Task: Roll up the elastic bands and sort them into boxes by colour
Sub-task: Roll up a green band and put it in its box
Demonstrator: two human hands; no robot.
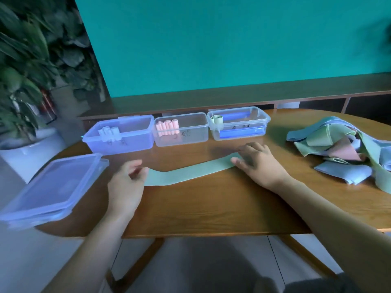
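A long pale green band (186,172) lies flat across the middle of the wooden table (211,208). My left hand (127,182) is at its left end, fingers loosely curled beside the band. With fingers spread, my right hand (258,163) presses flat on the band's right end. At the back stand three boxes: a left box (122,136) with pale rolls, a middle box (182,130) with pink rolls, and a right box (239,123) with a green roll and blue rolls. A heap of unrolled bands (342,149) in green, blue and pink lies at the right.
Stacked box lids (53,189) overhang the table's left front edge. A potted plant (25,81) stands left of the table. A low wooden shelf (232,96) runs behind, under a teal wall.
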